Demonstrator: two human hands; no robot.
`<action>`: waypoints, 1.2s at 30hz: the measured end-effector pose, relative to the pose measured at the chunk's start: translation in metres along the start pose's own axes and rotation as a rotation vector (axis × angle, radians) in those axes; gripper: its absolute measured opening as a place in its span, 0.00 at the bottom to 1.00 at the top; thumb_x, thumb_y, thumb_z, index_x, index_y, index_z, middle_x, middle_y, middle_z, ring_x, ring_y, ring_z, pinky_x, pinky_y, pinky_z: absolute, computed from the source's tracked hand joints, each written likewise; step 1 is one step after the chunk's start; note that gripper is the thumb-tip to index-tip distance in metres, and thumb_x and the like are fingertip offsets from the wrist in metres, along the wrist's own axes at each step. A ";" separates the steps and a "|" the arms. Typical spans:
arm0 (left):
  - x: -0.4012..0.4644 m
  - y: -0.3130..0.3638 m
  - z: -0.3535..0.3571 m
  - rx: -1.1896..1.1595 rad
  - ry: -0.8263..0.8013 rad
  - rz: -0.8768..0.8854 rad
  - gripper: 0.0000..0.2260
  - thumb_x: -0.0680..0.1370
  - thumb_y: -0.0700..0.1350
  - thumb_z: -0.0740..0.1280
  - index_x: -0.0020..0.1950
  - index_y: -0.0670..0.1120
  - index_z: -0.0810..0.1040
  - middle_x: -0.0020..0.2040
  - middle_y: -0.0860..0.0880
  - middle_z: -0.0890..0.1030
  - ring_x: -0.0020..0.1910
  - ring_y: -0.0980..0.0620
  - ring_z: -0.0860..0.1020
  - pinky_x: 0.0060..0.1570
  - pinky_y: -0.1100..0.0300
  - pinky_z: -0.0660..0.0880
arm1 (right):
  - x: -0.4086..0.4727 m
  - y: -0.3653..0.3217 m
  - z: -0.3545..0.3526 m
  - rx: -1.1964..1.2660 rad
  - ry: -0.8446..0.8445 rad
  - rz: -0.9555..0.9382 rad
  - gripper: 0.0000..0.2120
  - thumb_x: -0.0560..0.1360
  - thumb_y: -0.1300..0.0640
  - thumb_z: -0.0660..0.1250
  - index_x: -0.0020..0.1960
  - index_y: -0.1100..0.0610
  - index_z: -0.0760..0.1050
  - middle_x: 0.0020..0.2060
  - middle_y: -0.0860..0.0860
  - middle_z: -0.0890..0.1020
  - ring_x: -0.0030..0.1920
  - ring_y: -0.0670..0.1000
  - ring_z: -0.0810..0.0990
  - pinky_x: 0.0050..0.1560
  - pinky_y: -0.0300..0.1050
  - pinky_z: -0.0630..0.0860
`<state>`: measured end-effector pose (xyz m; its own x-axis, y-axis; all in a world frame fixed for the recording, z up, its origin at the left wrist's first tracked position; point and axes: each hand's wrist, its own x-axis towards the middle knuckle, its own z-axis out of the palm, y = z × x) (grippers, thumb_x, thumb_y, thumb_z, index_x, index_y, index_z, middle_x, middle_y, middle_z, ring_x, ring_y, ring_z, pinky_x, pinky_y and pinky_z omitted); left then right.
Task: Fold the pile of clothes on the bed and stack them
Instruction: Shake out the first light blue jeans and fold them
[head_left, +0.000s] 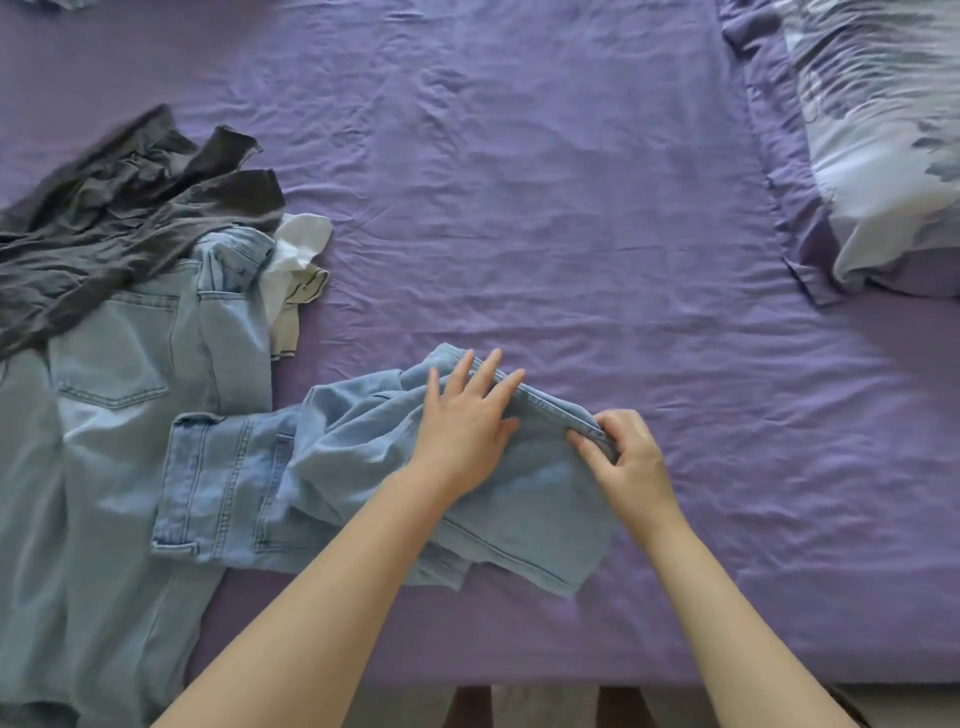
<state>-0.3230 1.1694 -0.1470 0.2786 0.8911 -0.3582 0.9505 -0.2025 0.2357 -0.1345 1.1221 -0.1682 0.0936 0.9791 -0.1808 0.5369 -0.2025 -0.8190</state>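
Light-blue denim, a pair of jeans (395, 483), lying partly folded and rumpled on the purple sheet (571, 208) of the bed, near its front edge and a little left of centre. Pressing flat on the upper part of that denim with the left hand (462, 421), fingers straight and spread, tips reaching the folded seam along the far edge. Pinching the same seam at its right end with the right hand (623, 462), thumb and fingers curled round the stitched hem. Waistband end of these jeans pointing left, belt loops and a pocket showing, just touching a second pair of jeans (119, 415) of the same pale blue, spread out unfolded along the left side of the bed and running off the lower left corner. Lying across the top of that second pair, a crumpled dark grey garment (119, 218), sleeves sticking up and to the right. Peeking out from under both, at their right edge, a white garment (296, 270) with dark trim lines. Sitting at the far right of the bed, well apart from the clothes, a patterned pillow (883, 145) in white and grey-blue on a purple pillowcase edge.
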 end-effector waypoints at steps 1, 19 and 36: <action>0.009 0.014 -0.005 0.020 -0.016 0.042 0.25 0.82 0.53 0.56 0.77 0.57 0.52 0.79 0.53 0.48 0.77 0.47 0.44 0.73 0.41 0.45 | 0.003 0.000 -0.018 -0.006 -0.025 0.006 0.07 0.73 0.56 0.71 0.40 0.53 0.73 0.36 0.48 0.75 0.38 0.44 0.71 0.40 0.32 0.66; 0.186 0.322 0.022 -0.258 -0.119 0.171 0.08 0.78 0.43 0.62 0.56 0.47 0.76 0.57 0.49 0.79 0.57 0.46 0.74 0.54 0.56 0.65 | 0.116 0.133 -0.344 -0.603 -0.029 0.412 0.10 0.71 0.52 0.68 0.51 0.51 0.74 0.46 0.49 0.80 0.46 0.54 0.76 0.41 0.46 0.71; 0.246 0.364 0.095 -0.062 -0.252 0.159 0.11 0.78 0.45 0.62 0.60 0.47 0.73 0.58 0.45 0.78 0.58 0.42 0.74 0.50 0.54 0.68 | 0.069 0.274 -0.307 -0.399 0.273 0.775 0.25 0.73 0.44 0.68 0.62 0.61 0.69 0.57 0.59 0.75 0.57 0.60 0.72 0.49 0.51 0.68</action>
<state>0.1048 1.2767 -0.2348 0.4560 0.7200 -0.5231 0.8842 -0.2995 0.3585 0.2765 1.1407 -0.2382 0.7166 0.5532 -0.4248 0.4867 -0.8328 -0.2635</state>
